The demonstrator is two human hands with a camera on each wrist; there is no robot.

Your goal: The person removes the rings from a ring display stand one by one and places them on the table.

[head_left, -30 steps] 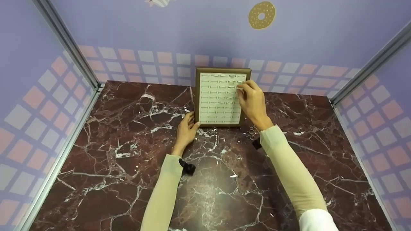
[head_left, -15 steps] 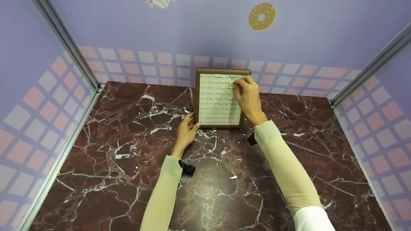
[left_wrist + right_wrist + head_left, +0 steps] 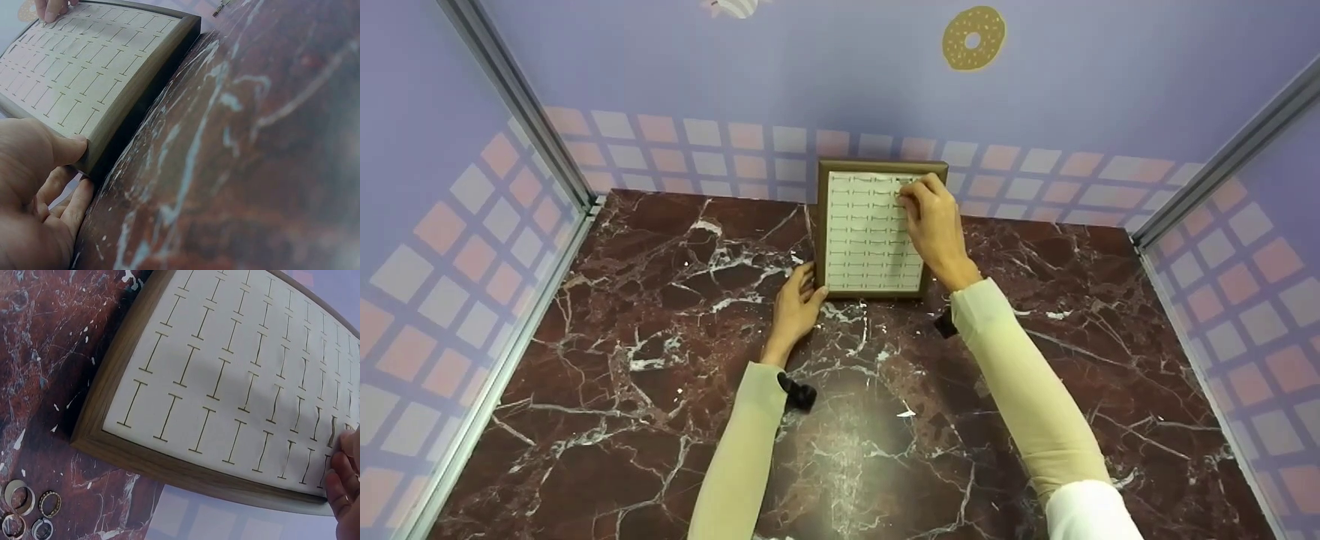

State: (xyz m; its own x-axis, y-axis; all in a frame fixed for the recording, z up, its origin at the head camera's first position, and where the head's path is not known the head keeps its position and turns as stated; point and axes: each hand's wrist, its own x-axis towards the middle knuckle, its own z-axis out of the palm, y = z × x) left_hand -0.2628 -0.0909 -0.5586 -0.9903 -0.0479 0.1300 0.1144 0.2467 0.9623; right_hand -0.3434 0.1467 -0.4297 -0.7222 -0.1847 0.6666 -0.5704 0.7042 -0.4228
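A wooden-framed ring display board [image 3: 871, 259] stands at the back of the marble tabletop, its white pad cut with rows of I-shaped slots. My left hand [image 3: 795, 309] holds its lower left corner, the thumb [image 3: 70, 149] on the frame's front and fingers beneath. Up near the board's top right, my right hand [image 3: 936, 221] has thumb and fingertips pinched together at a slot. A small ring shows as a metallic glint at those fingertips [image 3: 50, 16]; most of it is hidden by the hand.
Several loose rings [image 3: 49, 503] lie on the marble tabletop [image 3: 660, 420] by the board's lower right corner. A patterned wall [image 3: 697, 67] rises close behind the board, with side walls left and right.
My right hand has moved left and slightly up across the board, from its right edge to a slot further in. The left hand and the board stay in place.
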